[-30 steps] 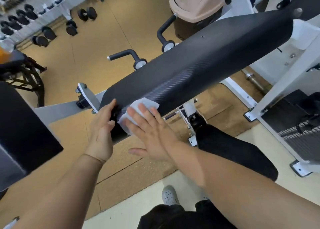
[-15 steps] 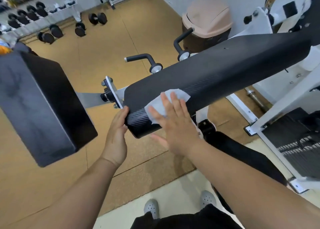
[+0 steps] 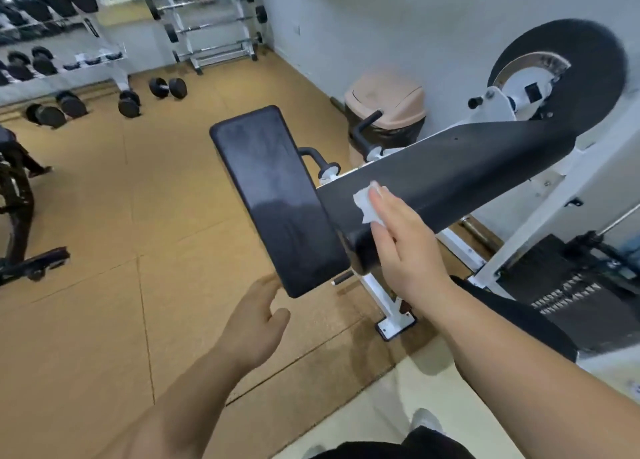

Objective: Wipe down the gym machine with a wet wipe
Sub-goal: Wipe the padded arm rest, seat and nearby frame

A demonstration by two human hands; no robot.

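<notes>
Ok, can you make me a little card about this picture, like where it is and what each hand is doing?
place: gym room with a tan floor
machine: white frame, long black pad, flat black pad
wipe: white wet wipe lying on the long black pad
right: right hand presses the wet wipe with flat fingers
left: left hand open, holding nothing, near the flat black pad's lower corner
behind: tan bin; dumbbells on the floor

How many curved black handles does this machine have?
2: the near handle right of the flat pad, the far handle before the beige bin. Others may hide behind the long pad.
</notes>
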